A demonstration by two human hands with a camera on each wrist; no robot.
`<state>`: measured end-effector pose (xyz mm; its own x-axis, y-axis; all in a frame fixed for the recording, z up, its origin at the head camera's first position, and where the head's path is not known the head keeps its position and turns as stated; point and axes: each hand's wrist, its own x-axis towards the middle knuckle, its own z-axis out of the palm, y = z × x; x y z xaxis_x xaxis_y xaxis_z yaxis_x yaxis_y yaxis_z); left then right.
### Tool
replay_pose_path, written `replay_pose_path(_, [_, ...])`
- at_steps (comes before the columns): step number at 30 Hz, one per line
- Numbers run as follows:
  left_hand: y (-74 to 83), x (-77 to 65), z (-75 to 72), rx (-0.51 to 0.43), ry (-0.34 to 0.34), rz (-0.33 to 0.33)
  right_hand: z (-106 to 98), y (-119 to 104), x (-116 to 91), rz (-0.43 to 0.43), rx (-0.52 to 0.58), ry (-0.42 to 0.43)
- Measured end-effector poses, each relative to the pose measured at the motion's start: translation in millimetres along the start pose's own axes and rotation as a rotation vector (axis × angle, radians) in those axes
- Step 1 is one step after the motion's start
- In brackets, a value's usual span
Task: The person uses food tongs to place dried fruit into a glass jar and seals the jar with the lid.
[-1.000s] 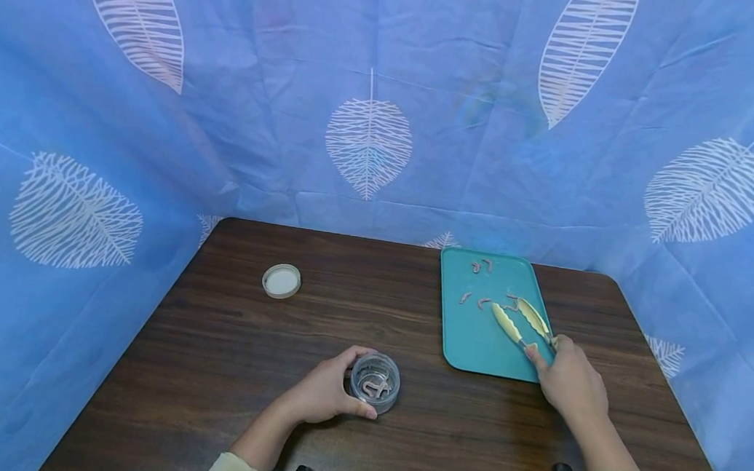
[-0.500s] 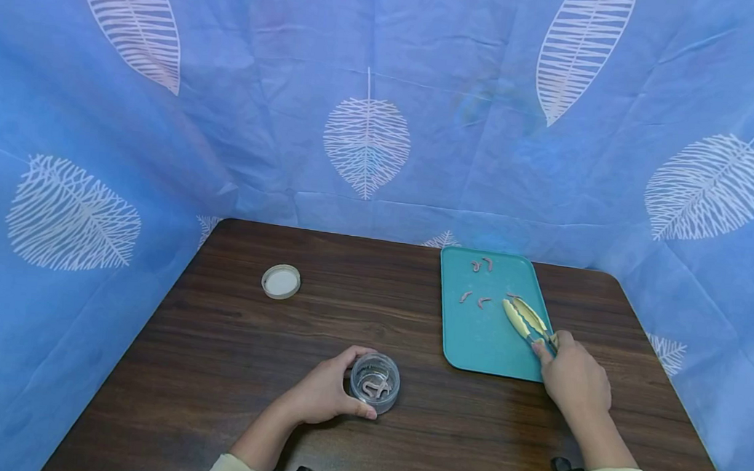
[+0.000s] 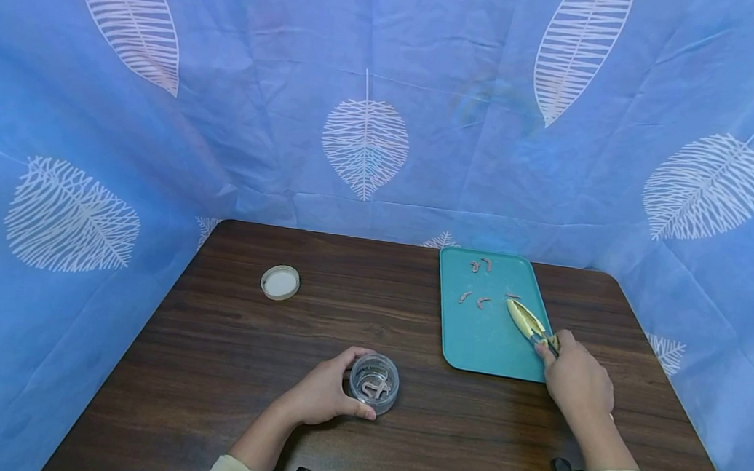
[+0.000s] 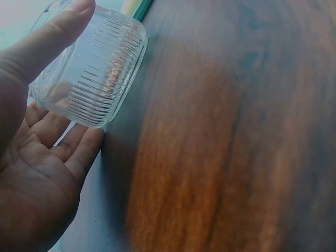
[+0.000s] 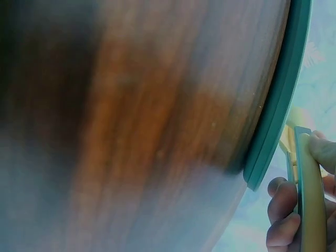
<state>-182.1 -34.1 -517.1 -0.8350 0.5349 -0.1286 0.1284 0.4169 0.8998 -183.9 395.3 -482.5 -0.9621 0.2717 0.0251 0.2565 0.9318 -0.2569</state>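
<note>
My left hand point(image 3: 323, 391) grips a clear ribbed glass jar point(image 3: 396, 380) on the table, thumb on the near side and fingers on the far side. Several pinkish-grey worm-like pieces point(image 3: 376, 389) lie inside it. Over the right part of a teal tray point(image 3: 475, 341), my right hand point(image 3: 580, 381) squeezes a pair of pale yellow tongs point(image 3: 524, 317), tips nearly together and low over the tray. The tongs hide whatever is between their tips. One curled worm-like piece point(image 3: 513, 296) lies just beyond the tips; several others, such as this one point(image 3: 482, 302), are spread to the left and back.
A round lid point(image 3: 280, 283) with a white inside lies on the dark wooden table point(image 3: 210, 370), left of the tray and behind the jar. Blue cloth point(image 3: 261, 111) with white leaf prints hangs behind and at both sides of the table.
The tongs' arms have come together from wide apart, and their tips have shifted slightly right. A worm-like piece visible between them earlier is now hidden. The left hand and jar have stayed put.
</note>
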Motion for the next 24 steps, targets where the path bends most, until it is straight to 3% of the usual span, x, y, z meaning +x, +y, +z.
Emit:
replay_pose_path(15, [1.5, 0.0, -0.3, 0.000, 0.004, -0.009, -1, -1, -15, 0.015, 0.061, -0.005])
replay_pose_path(24, [1.9, -0.8, -0.3, 0.016, 0.014, -0.002, -3, -19, -38, -0.025, 0.063, 0.028])
